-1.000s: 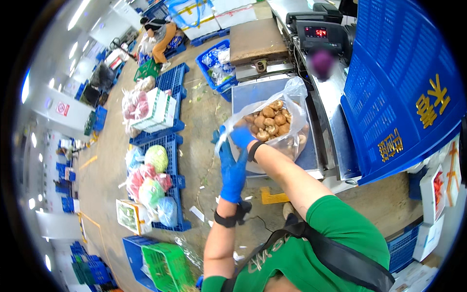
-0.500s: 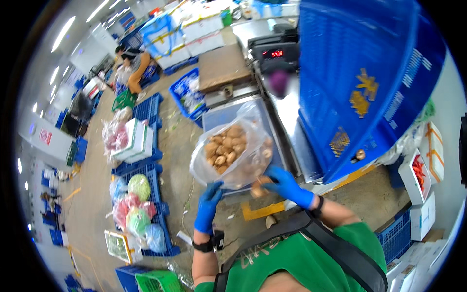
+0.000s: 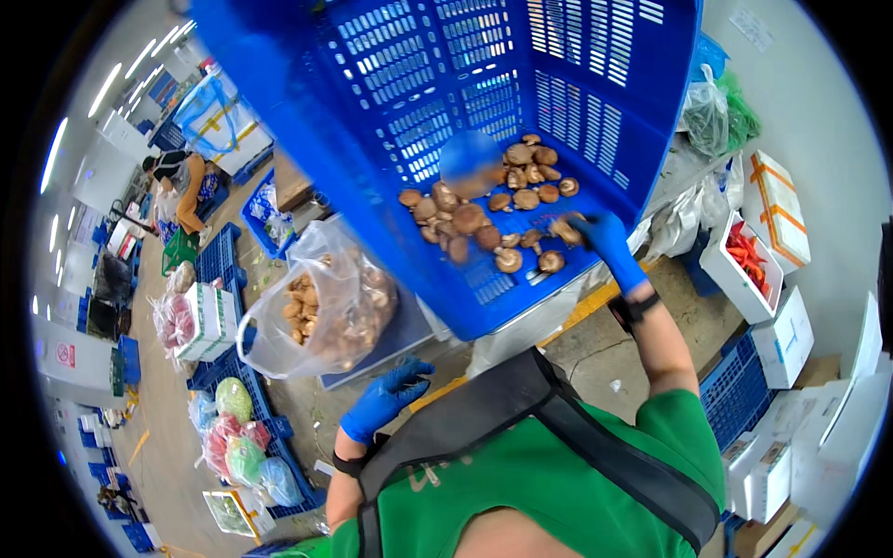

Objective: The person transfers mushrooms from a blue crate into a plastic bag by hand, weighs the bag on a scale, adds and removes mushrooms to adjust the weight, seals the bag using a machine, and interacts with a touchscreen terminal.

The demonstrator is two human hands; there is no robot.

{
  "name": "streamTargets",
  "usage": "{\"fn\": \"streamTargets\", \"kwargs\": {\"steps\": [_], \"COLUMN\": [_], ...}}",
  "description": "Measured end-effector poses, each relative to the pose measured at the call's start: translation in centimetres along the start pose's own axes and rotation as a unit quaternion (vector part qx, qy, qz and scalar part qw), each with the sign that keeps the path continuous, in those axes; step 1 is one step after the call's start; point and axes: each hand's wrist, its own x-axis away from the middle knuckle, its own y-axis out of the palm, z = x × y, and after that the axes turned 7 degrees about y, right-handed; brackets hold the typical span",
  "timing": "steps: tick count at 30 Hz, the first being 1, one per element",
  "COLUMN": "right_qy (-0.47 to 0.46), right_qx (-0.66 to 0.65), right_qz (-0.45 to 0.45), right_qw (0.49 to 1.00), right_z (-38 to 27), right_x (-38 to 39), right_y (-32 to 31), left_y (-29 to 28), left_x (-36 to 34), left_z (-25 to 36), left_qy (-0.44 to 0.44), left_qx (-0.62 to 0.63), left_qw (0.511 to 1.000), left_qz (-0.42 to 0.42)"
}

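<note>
My right hand (image 3: 611, 249), in a blue glove, reaches over the near right side of a tilted blue plastic crate (image 3: 446, 312). Its fingers close on a brown shiitake mushroom (image 3: 566, 229); the fingertips are partly hidden. Several loose mushrooms (image 3: 469, 219) lie spread over the inside of the crate. To its left, a clear plastic bag (image 3: 270, 344) stands with its mouth open, filled with mushrooms (image 3: 299, 307). My left hand (image 3: 386, 398), also gloved in blue, hovers near the bag's lower right with fingers stretched out and nothing in them.
A white foam box with red peppers (image 3: 744, 259) stands at the right, beside a taped foam lid (image 3: 778, 209). At the left, blue pallets (image 3: 263, 409) carry bagged vegetables (image 3: 244, 451). A person (image 3: 181, 191) bends over farther back. A blue basket (image 3: 260, 219) sits behind the bag.
The view has swung right, so the crate's inside now shows. My right hand has moved from beside the bag into the crate. My left hand has come away from the bag's rim.
</note>
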Motion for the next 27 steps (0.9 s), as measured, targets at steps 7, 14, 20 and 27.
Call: {"fn": "streamTargets", "kwargs": {"steps": [7,14,20,27], "right_qy": [0.002,-0.36,-0.451,-0.41], "right_qx": [-0.245,0.293,0.247,0.238], "right_qz": [-0.21,-0.069,-0.095,-0.12], "right_qw": [0.947,0.883,0.853,0.872], "right_z": [-4.9,0.2,-2.6,-1.1], "right_x": [-17.3,-22.5,-19.6,-22.7], "right_y": [3.9,18.4,21.2,23.1], "left_y": [7.4,11.2,11.3,4.9], "left_x": [-7.4,-10.1,-14.9,-32.1], "left_z": [6.4,6.0,5.5,3.0], "left_qy": [0.002,-0.038,-0.054,0.01], "left_qx": [-0.023,0.0,-0.08,-0.322], "left_qw": [1.0,0.996,0.99,0.879], "left_qz": [0.012,0.076,0.105,0.353]}}
